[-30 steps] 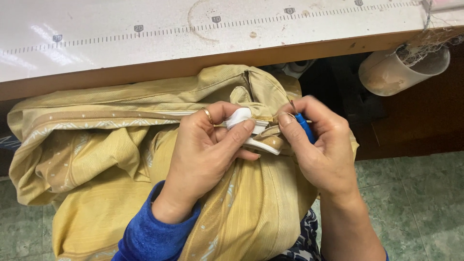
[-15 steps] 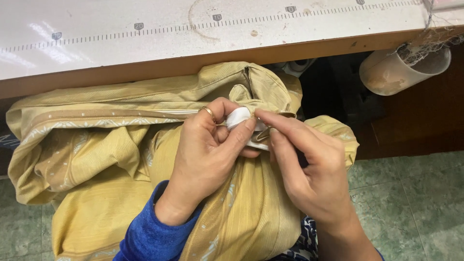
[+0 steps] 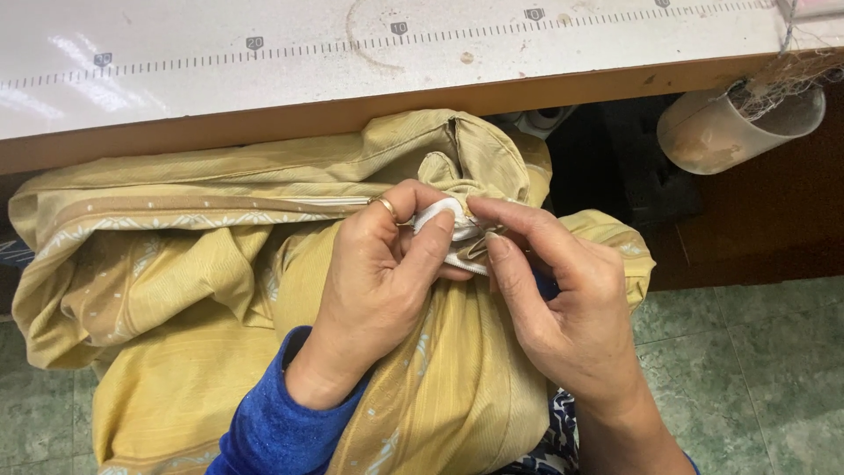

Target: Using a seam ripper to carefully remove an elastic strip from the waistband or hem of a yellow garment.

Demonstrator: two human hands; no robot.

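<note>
A bundle of mustard-yellow patterned fabric (image 3: 202, 290) lies in my lap below the table edge. A white zipper tape (image 3: 440, 220) runs along its seam and curls up at the end. My left hand (image 3: 378, 281), with a ring and a blue sleeve, pinches the white zipper end between thumb and fingers. My right hand (image 3: 563, 299) meets it from the right, its fingertips gripping the zipper just beside the left thumb. A small blue object shows under my right palm; what it is cannot be told.
A white worktable (image 3: 352, 62) with a printed ruler scale and wooden front edge spans the top. A dusty plastic cup (image 3: 730, 127) with thread scraps hangs under the table at right. Green tiled floor (image 3: 756, 352) lies below right.
My right hand has moved left onto the zipper end, its fingers closing beside my left thumb. The blue object it showed earlier is now mostly hidden. The left hand stays in place.
</note>
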